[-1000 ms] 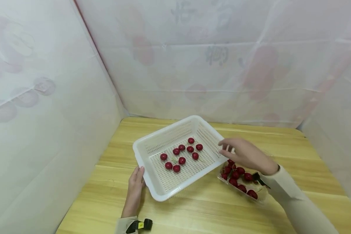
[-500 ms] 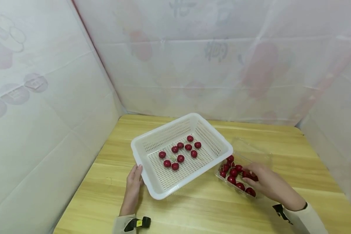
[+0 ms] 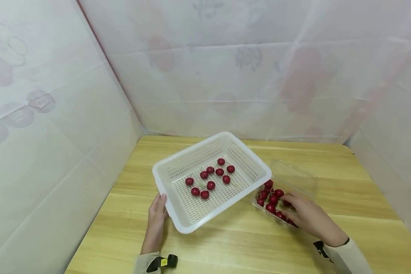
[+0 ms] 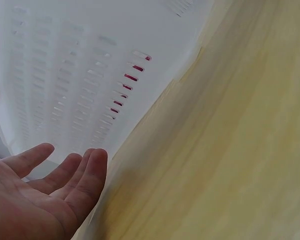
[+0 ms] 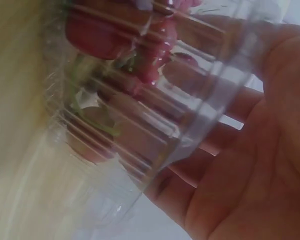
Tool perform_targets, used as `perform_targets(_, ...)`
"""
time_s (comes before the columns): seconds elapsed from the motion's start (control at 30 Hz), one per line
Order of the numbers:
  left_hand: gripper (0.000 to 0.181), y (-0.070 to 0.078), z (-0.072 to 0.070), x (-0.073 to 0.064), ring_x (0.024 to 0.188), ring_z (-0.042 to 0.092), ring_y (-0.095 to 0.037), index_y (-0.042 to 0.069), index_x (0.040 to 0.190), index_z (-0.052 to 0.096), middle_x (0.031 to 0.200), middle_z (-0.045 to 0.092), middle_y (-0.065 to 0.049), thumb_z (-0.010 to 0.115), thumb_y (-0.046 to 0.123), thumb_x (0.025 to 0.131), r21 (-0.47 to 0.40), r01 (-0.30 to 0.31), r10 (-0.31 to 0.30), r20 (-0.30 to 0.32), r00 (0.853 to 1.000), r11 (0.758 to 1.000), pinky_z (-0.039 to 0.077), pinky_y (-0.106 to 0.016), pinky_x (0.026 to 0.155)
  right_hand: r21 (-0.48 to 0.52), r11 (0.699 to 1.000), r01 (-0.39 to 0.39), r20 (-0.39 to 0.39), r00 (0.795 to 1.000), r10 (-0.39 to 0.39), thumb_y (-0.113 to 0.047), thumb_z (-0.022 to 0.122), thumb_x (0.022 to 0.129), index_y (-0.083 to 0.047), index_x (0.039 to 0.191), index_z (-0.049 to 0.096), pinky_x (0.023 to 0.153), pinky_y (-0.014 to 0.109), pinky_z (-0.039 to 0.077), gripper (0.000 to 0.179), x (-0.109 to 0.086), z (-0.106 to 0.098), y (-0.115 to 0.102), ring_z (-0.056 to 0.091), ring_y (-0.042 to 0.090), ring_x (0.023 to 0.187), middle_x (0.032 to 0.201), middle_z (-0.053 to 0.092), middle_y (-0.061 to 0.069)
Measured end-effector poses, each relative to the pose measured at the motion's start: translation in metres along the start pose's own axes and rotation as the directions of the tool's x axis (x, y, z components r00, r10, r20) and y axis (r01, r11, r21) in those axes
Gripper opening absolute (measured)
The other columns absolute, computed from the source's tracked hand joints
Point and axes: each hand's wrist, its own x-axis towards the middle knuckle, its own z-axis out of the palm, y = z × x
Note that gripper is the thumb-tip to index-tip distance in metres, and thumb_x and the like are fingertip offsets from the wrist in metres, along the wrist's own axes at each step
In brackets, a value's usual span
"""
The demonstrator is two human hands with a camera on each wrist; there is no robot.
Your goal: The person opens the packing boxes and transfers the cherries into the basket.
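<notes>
Gripping one basket (image 3: pixel 191 207) of ten cherries (image 3: pixel 210 185), left hand (image 3: pixel 156 214); reaching into one punnet (image 5: pixel 212 107), right hand (image 3: pixel 307 215), hold unclear.

- A pale yellow, wood-grain, flat-topped desk (image 3: pixel 116 220) with rounded far corners.
- A whitish, creased fabric sheet (image 3: pixel 205 85) upright behind the desk, bearing faint grey written characters (image 3: pixel 248 57) and blurred reddish oval prints (image 3: pixel 299 83).
- A similar white, creased fabric sheet along the desk's left side, with a row of faded purplish round prints (image 3: pixel 41 101).
- A third pale fabric sheet (image 3: pixel 394 125) along the desk's right side.
</notes>
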Motion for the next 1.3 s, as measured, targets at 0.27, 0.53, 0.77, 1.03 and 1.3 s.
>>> perform_targets(0.27,0.067,0.001,0.001,0.000,0.141,0.054,-0.032,0.011,0.161,0.033,0.156,0.050,-0.018,0.034,0.055,0.110,0.008,0.008,-0.008,0.004,1.000,1.000,0.053,-0.030,0.109,0.013,1.000,0.009,-0.040,0.999,-0.008,-0.004,0.076,0.091,0.000,0.115,0.071,0.069,0.031,0.059,0.025,0.002,0.005,0.003,0.068,0.019,0.094,0.112,0.069,0.009)
perform_targets(0.53,0.066,0.000,-0.002,0.000,0.130,0.062,-0.014,0.012,0.160,0.035,0.155,0.052,-0.017,0.034,0.055,0.110,0.002,0.014,-0.014,0.005,1.000,1.000,0.054,-0.021,0.101,0.012,1.000,0.018,-0.064,0.998,-0.017,0.001,0.079,0.086,-0.001,0.114,0.072,0.070,0.030,0.058,0.028,0.005,0.009,0.007,0.065,0.017,0.093,0.109,0.067,0.006)
perform_targets(0.77,0.065,-0.001,-0.002,0.001,0.135,0.059,-0.020,0.015,0.161,0.034,0.156,0.051,-0.014,0.034,0.056,0.110,-0.004,0.002,-0.002,0.019,1.000,1.000,0.054,-0.024,0.103,0.006,1.000,0.005,-0.061,0.998,-0.004,0.005,0.073,0.086,-0.001,0.110,0.073,0.065,0.026,0.055,0.025,0.014,0.012,0.010,0.060,0.012,0.087,0.103,0.064,0.005)
perform_targets(1.03,0.064,-0.004,-0.002,0.001,0.134,0.059,-0.019,0.014,0.161,0.033,0.156,0.051,-0.015,0.034,0.054,0.111,0.003,0.001,-0.001,0.018,1.000,1.000,0.055,-0.026,0.104,0.000,1.000,-0.020,-0.057,0.998,0.020,0.007,0.077,0.082,-0.003,0.105,0.074,0.068,0.030,0.056,0.025,0.014,0.017,0.014,0.062,0.015,0.087,0.095,0.067,0.003)
perform_targets(1.3,0.066,-0.003,-0.003,0.002,0.120,0.062,-0.001,0.012,0.161,0.033,0.155,0.051,-0.017,0.034,0.054,0.111,-0.003,-0.003,0.003,0.014,1.000,1.000,0.055,-0.021,0.100,-0.052,0.999,-0.010,-0.090,0.996,0.005,-0.008,0.084,0.084,-0.003,0.105,0.074,0.056,0.019,0.043,0.024,0.014,0.022,0.013,0.051,0.004,0.073,0.095,0.065,0.002)
